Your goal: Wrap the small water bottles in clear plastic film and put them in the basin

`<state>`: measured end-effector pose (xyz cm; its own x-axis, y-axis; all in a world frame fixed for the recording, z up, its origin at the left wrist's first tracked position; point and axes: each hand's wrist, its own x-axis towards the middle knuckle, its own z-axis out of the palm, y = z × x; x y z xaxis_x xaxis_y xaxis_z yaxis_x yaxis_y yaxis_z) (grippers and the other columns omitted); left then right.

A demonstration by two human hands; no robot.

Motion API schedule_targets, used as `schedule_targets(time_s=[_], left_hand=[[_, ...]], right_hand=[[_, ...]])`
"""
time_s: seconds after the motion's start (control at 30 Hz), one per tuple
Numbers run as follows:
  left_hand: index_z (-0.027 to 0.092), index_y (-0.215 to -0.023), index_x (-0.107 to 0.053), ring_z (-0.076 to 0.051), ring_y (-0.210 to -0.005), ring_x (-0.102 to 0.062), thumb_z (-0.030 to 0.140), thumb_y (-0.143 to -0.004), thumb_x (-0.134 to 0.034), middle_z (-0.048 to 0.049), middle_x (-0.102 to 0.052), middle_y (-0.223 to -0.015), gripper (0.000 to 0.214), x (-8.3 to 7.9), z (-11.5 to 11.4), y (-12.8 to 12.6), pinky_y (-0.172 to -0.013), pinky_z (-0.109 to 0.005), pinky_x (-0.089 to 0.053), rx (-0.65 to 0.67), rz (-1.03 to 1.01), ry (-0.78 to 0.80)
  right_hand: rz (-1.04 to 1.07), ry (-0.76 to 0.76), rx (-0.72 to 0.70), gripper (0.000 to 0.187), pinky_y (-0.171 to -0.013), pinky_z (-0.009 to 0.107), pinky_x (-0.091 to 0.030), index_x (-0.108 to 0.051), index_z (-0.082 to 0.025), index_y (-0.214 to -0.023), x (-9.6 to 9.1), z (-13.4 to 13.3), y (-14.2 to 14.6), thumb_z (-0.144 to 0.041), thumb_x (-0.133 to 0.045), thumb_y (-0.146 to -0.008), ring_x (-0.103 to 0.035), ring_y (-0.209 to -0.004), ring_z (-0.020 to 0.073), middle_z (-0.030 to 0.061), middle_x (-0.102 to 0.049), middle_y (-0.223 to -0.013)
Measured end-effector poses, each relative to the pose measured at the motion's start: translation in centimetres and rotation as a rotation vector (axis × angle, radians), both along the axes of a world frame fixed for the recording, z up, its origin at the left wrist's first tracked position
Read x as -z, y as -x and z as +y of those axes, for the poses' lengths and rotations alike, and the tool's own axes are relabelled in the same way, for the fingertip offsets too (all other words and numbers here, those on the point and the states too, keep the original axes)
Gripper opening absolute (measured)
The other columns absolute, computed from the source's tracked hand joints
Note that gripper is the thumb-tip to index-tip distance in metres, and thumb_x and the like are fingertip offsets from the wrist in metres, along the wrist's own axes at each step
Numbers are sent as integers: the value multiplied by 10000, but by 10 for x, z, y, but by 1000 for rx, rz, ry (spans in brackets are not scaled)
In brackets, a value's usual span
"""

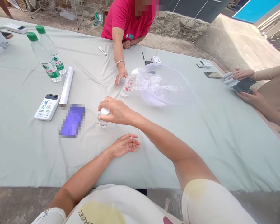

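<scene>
My right hand (118,111) reaches across from the right, its fingers curled round the top of a small clear bottle (103,123) with a white cap. The bottle stands upright on the cloth. Closer to me, my left hand (125,145) lies on the table with its fingers loosely spread and nothing in them. A co-worker's hand (121,76) across the table is beside another clear bottle (128,86), which has a red-and-white label and a white cap and leans to the right. Behind it sits a translucent basin (151,101) with crumpled clear plastic (157,83) in it.
To the left are two green-capped water bottles (48,70), a white roll (66,87), a white device (46,108) and a blurred purple item (72,122). A box cutter (102,51) lies farther back. Another person's hands (249,84) hold something dark at the right edge, near a phone (212,75).
</scene>
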<state>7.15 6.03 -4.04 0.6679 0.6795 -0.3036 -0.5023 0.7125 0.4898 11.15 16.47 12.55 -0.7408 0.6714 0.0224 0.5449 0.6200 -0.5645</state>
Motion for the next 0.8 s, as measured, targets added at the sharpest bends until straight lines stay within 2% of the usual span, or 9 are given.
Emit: schedule_targets(time_s=[0.17, 0.27, 0.33, 0.4, 0.5, 0.53, 0.6, 0.73, 0.8], left_hand=[[155, -1128, -633, -205, -885, -689, 399, -811, -773, -106, -708, -975, 424, -1, 0, 0, -765, -324, -480, -3, 4, 1], [153, -1118, -635, -205, -875, -688, 410, -808, -775, -108, -710, -968, 425, -1, 0, 0, -754, -319, -478, -8, 1, 6], [156, -1110, -633, -201, -876, -687, 407, -811, -776, -103, -708, -968, 415, -1, 0, 0, -753, -316, -477, -4, -5, 10], [162, -1108, -632, -196, -885, -686, 397, -828, -762, -97, -705, -973, 388, -1, 0, 0, -760, -316, -477, 4, -6, 12], [172, -1108, -632, -195, -901, -685, 382, -856, -737, -95, -704, -984, 344, -1, 0, 0, -776, -318, -477, 12, -3, 9], [174, -1107, -633, -195, -901, -685, 380, -860, -733, -95, -704, -985, 338, -1, 0, -1, -777, -318, -476, 13, -2, 9], [175, -1108, -634, -194, -897, -684, 379, -863, -730, -96, -705, -985, 333, -1, 0, -1, -773, -316, -476, 14, -2, 9], [172, -1118, -632, -193, -907, -683, 387, -870, -721, -94, -701, -992, 339, -1, 1, -1, -769, -316, -481, 20, -7, -1], [172, -1119, -629, -191, -906, -684, 389, -873, -718, -90, -699, -989, 340, -1, 0, -1, -767, -315, -483, 20, -8, 1]], right_hand=[[24, 29, -52, 375, -701, 285, -398, -636, -246, -1160, -5, -5, -17, -459, -677, -854, -554, -764, 142, 40, -615, -1084], [135, 31, 32, 349, -742, 297, -437, -672, -226, -1094, -12, -1, -40, -491, -654, -868, -604, -790, 158, 39, -675, -1049], [212, -37, 226, 329, -749, 309, -458, -693, -203, -975, -16, 13, -63, -505, -584, -905, -616, -773, 169, 38, -690, -929], [235, -142, 488, 324, -752, 326, -474, -685, -192, -876, -19, 36, -93, -467, -524, -932, -617, -753, 179, 39, -674, -832], [113, -182, 834, 215, -767, 355, -486, -671, -189, -825, -13, 83, -147, -351, -552, -899, -618, -774, 194, 46, -665, -821], [14, -127, 918, 175, -763, 364, -486, -671, -189, -793, -9, 98, -164, -324, -589, -868, -616, -787, 203, 51, -663, -822], [-174, 21, 994, 114, -783, 382, -485, -682, -200, -745, 4, 120, -193, -297, -667, -804, -613, -831, 217, 53, -671, -864], [-366, 353, 916, 57, -815, 394, -495, -691, -232, -680, 28, 135, -218, -239, -741, -706, -614, -818, 212, 22, -678, -833], [-417, 413, 937, 105, -808, 435, -501, -665, -214, -631, 34, 134, -219, -201, -767, -650, -616, -778, 229, 30, -663, -764]])
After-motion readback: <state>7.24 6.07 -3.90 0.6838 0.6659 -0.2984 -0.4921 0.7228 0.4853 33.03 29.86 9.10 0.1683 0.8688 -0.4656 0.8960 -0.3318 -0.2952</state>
